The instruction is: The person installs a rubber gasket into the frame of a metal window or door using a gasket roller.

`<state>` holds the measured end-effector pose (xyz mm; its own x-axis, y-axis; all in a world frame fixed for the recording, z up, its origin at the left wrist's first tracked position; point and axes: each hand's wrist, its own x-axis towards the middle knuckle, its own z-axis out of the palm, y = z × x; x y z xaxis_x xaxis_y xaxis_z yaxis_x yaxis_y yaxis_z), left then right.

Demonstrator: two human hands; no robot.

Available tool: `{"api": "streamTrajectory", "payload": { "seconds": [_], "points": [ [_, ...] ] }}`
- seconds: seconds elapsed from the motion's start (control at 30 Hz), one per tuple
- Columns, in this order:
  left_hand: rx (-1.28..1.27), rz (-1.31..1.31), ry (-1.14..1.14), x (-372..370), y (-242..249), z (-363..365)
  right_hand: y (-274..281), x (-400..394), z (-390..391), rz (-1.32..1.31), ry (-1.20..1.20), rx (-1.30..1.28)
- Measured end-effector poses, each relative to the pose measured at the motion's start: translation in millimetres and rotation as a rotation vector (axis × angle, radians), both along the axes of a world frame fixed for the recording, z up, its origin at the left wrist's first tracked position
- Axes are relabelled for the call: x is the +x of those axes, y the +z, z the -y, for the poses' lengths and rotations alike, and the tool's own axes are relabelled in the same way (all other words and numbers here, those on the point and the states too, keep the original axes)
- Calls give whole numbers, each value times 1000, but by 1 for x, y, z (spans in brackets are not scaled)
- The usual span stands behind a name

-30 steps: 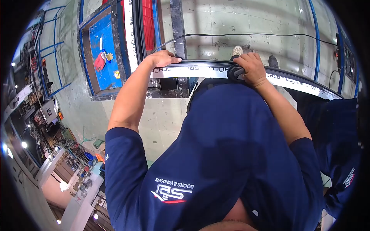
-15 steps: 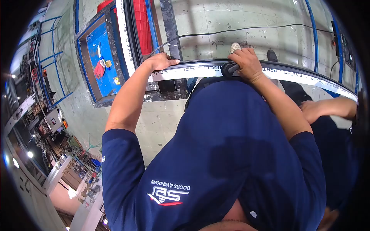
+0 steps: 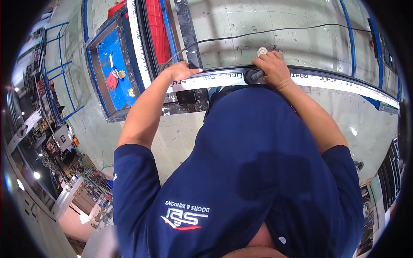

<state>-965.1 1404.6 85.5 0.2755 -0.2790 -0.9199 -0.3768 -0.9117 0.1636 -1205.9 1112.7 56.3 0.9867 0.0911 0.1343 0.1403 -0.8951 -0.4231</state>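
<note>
A long frame profile (image 3: 228, 81) with white film printed "SCHÜCO" runs across in front of my body, dark along its far edge. My left hand (image 3: 183, 71) grips it near the left corner, its thumb lying along the top edge. Farther right, my right hand (image 3: 275, 71) is closed over the same profile, fingers curled over the far edge. Right by that hand, a black handle (image 3: 254, 76) with a round end sits on the white film. A second filmed profile (image 3: 140, 47) runs away from me at the left corner.
On the left, a dark steel stand (image 3: 97, 77) holds a blue panel (image 3: 112, 51) with a red glove (image 3: 112, 80) on it. Red material (image 3: 157, 34) lies beyond the corner. A black cable (image 3: 258, 32) crosses the pale floor. Blue metal posts (image 3: 350, 38) stand at right.
The co-worker at the right, whose arm showed beside my right arm, has gone from view. Both my hands stay almost in place on the profile; my right hand has shifted slightly left.
</note>
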Motion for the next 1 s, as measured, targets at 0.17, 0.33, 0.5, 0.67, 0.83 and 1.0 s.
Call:
{"api": "streamTrajectory", "payload": {
  "seconds": [0.17,0.33,0.5,0.67,0.83,1.0],
  "points": [
    [106,-8,-13,-8,14,15,0,1,-3,43,-26,5],
    [-81,-268,455,12,-17,-24,-1,-1,-4,25,-32,1],
    [-17,-131,113,14,7,-13,2,1,-3,20,-35,21],
    [-21,16,-101,9,-14,-11,0,0,-2,17,-28,-2],
    [-91,146,-94,-4,-12,-18,4,3,-4,42,-22,27],
    [-288,167,170,-5,-10,-43,6,1,-4,29,-24,39]
  ]
}}
